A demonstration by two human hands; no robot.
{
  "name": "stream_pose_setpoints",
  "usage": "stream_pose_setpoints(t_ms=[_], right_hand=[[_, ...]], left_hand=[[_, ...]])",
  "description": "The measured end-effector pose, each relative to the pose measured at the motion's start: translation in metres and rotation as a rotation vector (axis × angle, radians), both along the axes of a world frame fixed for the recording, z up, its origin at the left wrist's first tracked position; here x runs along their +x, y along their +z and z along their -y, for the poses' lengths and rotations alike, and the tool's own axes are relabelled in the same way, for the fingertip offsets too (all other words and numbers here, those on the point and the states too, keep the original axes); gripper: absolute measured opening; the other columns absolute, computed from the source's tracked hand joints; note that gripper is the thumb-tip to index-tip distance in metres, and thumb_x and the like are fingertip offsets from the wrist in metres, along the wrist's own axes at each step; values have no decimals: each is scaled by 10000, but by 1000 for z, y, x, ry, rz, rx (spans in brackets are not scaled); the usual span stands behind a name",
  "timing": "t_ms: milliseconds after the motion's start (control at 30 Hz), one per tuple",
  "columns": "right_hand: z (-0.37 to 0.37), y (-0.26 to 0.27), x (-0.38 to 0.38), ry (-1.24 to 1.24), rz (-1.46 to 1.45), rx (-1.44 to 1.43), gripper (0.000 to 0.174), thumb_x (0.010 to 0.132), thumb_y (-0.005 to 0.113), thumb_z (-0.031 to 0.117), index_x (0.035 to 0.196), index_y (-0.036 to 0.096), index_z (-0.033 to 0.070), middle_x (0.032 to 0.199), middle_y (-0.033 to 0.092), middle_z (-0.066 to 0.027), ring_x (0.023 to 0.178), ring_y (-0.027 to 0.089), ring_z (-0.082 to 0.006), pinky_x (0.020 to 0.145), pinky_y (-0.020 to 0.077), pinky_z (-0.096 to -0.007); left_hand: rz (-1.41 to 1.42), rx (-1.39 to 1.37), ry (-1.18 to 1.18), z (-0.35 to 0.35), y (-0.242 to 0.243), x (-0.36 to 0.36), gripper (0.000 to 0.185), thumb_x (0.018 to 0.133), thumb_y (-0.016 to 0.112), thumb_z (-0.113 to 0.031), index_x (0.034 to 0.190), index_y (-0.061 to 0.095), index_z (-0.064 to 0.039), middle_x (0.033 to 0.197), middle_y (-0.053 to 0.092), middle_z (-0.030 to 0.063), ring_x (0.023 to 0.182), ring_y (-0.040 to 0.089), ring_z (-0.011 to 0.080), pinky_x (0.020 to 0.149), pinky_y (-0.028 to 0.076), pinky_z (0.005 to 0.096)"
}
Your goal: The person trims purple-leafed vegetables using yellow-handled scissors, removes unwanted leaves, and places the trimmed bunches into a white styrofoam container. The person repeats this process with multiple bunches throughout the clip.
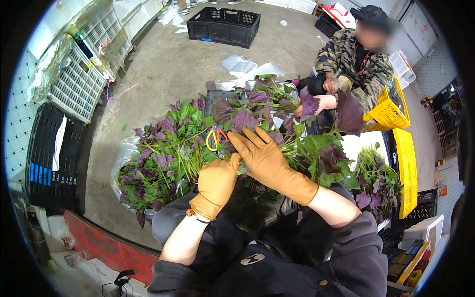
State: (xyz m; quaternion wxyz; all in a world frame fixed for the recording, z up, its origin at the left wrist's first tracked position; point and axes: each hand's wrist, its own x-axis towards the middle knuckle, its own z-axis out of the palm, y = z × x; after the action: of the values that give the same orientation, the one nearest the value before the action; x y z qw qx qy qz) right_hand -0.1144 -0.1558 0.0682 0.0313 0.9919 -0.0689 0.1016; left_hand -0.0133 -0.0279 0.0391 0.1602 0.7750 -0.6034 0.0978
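My left hand (216, 185), in a tan glove, is curled with its thumb up beside the right hand; what lies inside its fingers is hidden. My right hand (272, 163), gloved alike, lies palm down with straight, spread fingers over a purple perilla leaf (244, 119). Pale stems (243, 171) show between the two hands. Just beyond my fingertips rest scissors (213, 140) with yellow and orange handles. A large heap of green and purple perilla (159, 159) fills a plastic bag (126, 150) on the left. More leafy stems (323, 156) fan out right of my right hand.
Opposite on the right sits a co-worker (352, 67) in a camouflage jacket, one hand (323, 104) at the leaves. A perilla bunch (376, 185) lies by a yellow crate (405, 170). A black crate (222, 29) stands on the floor beyond; white slatted crates (78, 81) stand left.
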Motion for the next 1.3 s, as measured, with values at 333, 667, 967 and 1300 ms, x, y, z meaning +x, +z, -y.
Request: stream_pose_setpoints(t_ms=[333, 667, 967, 1300], right_hand=[[17, -15, -20, 39, -37, 475, 586, 611, 684, 37, 1176, 536, 77, 778, 648, -135, 764, 635, -326, 693, 483, -436], [114, 48, -178, -262, -129, -827, 46, 764, 505, 70, 800, 534, 76, 591, 498, -38, 546, 573, -149, 447, 425, -289], [202, 125, -411, -1337, -248, -398, 422, 762, 688, 289, 1084, 535, 65, 792, 647, -155, 735, 639, -340, 628, 510, -419], [276, -92, -405, -1477, -264, -255, 766, 709, 664, 586, 1194, 474, 25, 1022, 616, -158, 854, 632, -304, 696, 505, -428]], left_hand=[[-305, 67, -13, 6, 0, -12, 443, 648, 739, -85, 1028, 513, -108, 781, 634, 134, 726, 623, 336, 627, 493, 415], [-772, -287, -169, 14, 13, -20, 912, 688, 701, 31, 1452, 216, -84, 1318, 467, 138, 1222, 433, 259, 1067, 272, 375], [-692, -182, -174, 24, -8, -19, 673, 844, 608, -61, 1431, 278, -64, 1309, 467, 133, 1183, 459, 239, 1042, 303, 359], [-603, -38, -149, 39, -37, -19, 641, 844, 589, -31, 1416, 300, -49, 1337, 445, 129, 1203, 452, 231, 1049, 304, 347]])
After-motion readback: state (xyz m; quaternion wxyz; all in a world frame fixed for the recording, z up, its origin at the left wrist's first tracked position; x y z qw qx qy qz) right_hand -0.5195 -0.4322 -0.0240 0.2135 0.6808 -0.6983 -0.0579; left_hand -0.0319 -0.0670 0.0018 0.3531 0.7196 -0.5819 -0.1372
